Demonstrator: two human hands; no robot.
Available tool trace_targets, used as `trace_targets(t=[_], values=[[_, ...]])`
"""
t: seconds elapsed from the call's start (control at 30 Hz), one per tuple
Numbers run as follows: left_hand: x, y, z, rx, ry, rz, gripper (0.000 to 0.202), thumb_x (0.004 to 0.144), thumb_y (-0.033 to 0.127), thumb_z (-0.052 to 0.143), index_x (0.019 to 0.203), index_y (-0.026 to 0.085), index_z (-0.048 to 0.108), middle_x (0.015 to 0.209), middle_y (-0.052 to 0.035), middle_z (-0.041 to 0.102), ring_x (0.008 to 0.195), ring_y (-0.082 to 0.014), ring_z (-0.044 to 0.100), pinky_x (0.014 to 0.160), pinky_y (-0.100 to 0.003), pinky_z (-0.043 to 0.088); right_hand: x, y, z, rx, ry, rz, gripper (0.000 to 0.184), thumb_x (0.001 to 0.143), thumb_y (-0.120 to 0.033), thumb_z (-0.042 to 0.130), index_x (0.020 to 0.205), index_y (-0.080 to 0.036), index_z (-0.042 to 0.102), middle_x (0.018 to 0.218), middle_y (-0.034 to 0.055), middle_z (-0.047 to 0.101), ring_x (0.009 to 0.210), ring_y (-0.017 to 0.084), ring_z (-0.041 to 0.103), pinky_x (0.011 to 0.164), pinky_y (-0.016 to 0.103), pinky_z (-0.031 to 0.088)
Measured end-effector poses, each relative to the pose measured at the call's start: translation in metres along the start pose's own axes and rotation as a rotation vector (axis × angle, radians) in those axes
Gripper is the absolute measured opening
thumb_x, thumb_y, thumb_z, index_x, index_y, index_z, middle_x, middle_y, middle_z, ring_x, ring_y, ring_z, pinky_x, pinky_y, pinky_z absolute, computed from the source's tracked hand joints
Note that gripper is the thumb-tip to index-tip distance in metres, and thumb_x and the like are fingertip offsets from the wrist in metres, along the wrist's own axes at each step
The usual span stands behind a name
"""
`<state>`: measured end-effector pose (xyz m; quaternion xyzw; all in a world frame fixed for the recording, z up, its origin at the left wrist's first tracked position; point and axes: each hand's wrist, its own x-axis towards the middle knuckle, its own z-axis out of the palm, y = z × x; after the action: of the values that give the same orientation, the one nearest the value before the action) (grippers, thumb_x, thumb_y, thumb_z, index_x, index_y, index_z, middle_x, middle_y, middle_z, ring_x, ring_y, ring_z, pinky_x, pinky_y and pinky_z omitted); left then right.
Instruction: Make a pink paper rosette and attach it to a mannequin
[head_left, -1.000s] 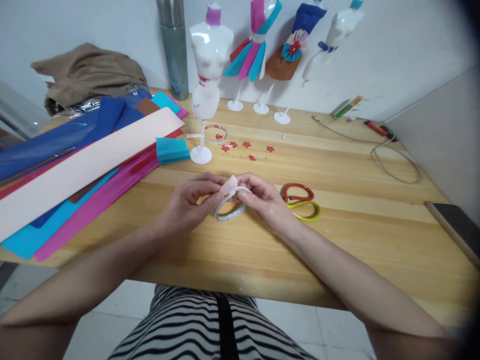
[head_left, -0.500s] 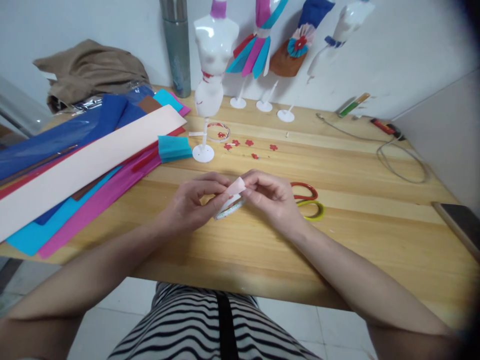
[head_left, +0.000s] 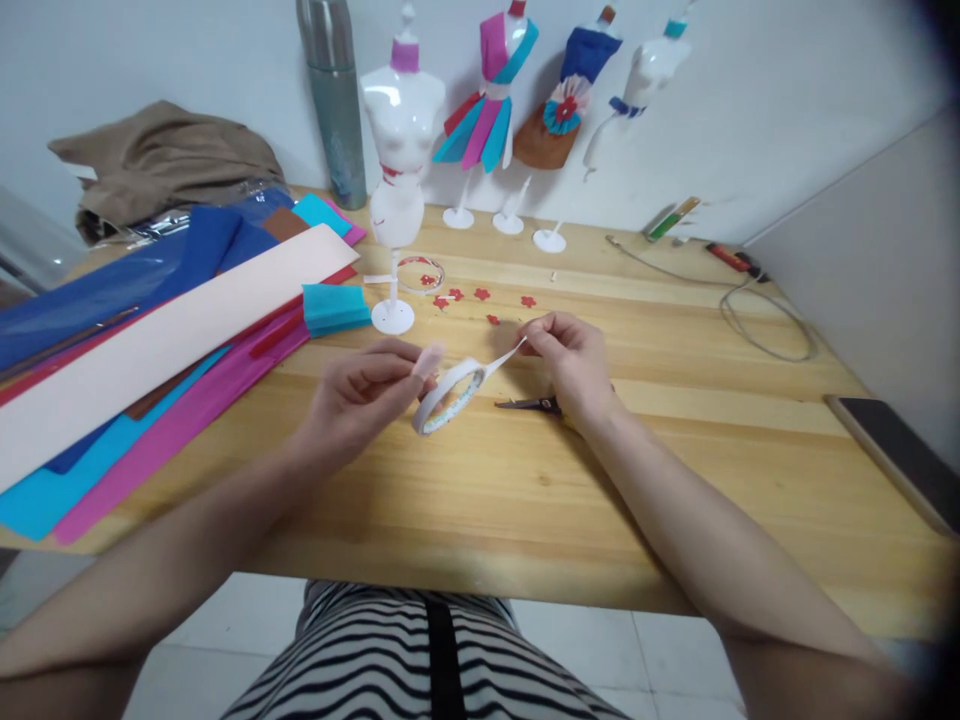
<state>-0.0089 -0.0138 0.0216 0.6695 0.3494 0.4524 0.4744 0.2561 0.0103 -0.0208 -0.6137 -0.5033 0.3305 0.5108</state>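
A white roll of double-sided-looking tape (head_left: 431, 407) hangs tilted between my hands. My left hand (head_left: 367, 390) is closed on a small pale pink paper piece (head_left: 429, 360), with its fingertips against the roll; whether they also grip the roll is partly hidden. My right hand (head_left: 574, 365) pinches the free end of the tape strip (head_left: 504, 358), stretched up and right from the roll. Under that hand lie scissors (head_left: 529, 405), blades pointing left, handles mostly hidden. Small red paper flowers (head_left: 482, 294) are scattered beyond my hands.
A bare white mannequin (head_left: 397, 200) stands behind my left hand, with dressed mannequins (head_left: 495, 100) along the wall. Long paper strips (head_left: 187, 310) cover the left side. A bottle (head_left: 334, 120), a cable (head_left: 724, 310) and a phone (head_left: 900, 450) also lie or stand around.
My right hand has moved away to the right, drawing a strip of tape off the roll. The pink paper has stayed with my left hand. The view has shifted slightly.
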Motion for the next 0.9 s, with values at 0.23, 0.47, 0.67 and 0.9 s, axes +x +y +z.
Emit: trace_targets(t=[0.23, 0.47, 0.67, 0.9], values=[[0.009, -0.005, -0.006, -0.171, 0.125, -0.081, 0.019, 0.080, 0.033, 0.069, 0.067, 0.021, 0.073, 0.087, -0.0045, 0.070, 0.089, -0.0207, 0.064, 0.077, -0.033, 0.055, 0.021, 0.021, -0.016, -0.329, -0.003, 0.014, 0.018, 0.079, -0.034, 0.058, 0.064, -0.024, 0.055, 0.066, 0.0065, 0.066, 0.064, 0.022, 0.060, 0.066, 0.039, 0.050], [0.010, -0.004, 0.008, -0.346, 0.243, -0.325, 0.018, 0.069, 0.034, 0.076, 0.061, 0.019, 0.071, 0.069, -0.0014, 0.066, 0.057, -0.0100, 0.053, 0.049, -0.021, 0.040, 0.016, 0.014, -0.013, -0.438, -0.167, -0.070, 0.011, 0.070, -0.025, 0.064, 0.061, -0.021, 0.064, 0.068, 0.0041, 0.065, 0.064, 0.018, 0.056, 0.068, 0.035, 0.046], [0.007, -0.009, 0.006, -0.279, 0.240, -0.282, 0.016, 0.072, 0.033, 0.075, 0.065, 0.019, 0.073, 0.076, -0.0022, 0.067, 0.055, -0.0099, 0.053, 0.046, -0.022, 0.038, 0.011, 0.005, -0.024, -0.332, -0.242, -0.024, 0.026, 0.080, -0.038, 0.055, 0.085, -0.016, 0.069, 0.064, 0.0037, 0.065, 0.059, 0.017, 0.059, 0.059, 0.031, 0.047], [0.009, -0.022, 0.001, -0.225, 0.207, -0.141, 0.015, 0.078, 0.031, 0.072, 0.068, 0.020, 0.075, 0.082, -0.0026, 0.068, 0.064, -0.0119, 0.056, 0.050, -0.023, 0.040, -0.026, -0.026, -0.025, -0.581, -0.411, -0.242, 0.017, 0.082, -0.028, 0.060, 0.089, -0.020, 0.073, 0.086, 0.0063, 0.068, 0.070, 0.019, 0.062, 0.068, 0.033, 0.048]])
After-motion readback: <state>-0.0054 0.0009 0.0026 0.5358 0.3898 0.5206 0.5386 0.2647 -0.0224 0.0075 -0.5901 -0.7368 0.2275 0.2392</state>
